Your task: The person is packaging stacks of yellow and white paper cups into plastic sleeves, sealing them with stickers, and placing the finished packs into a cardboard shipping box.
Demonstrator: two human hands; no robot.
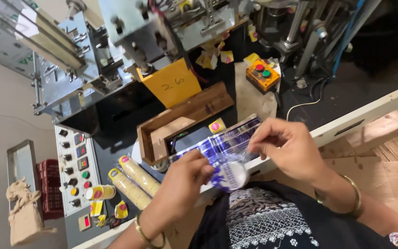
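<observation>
Clear film sleeve (pixel 229 145): your left hand (pixel 180 184) and right hand (pixel 286 147) are both pinching it; uneven pulling is risking a tear.

The clear wrapper (pixel 226 150) between the hands carries blue and white print. The sleeves of paper cups (pixel 134 180) are pale yellow with pink and yellow ends. The tag (pixel 171 83) on the machine is yellow. The button box (pixel 263 74) is orange with one red and one green button. The wooden tray (pixel 185 117) is brown. The person's top (pixel 263 221) is black with a white pattern. The bangles (pixel 353 198) are gold.
</observation>
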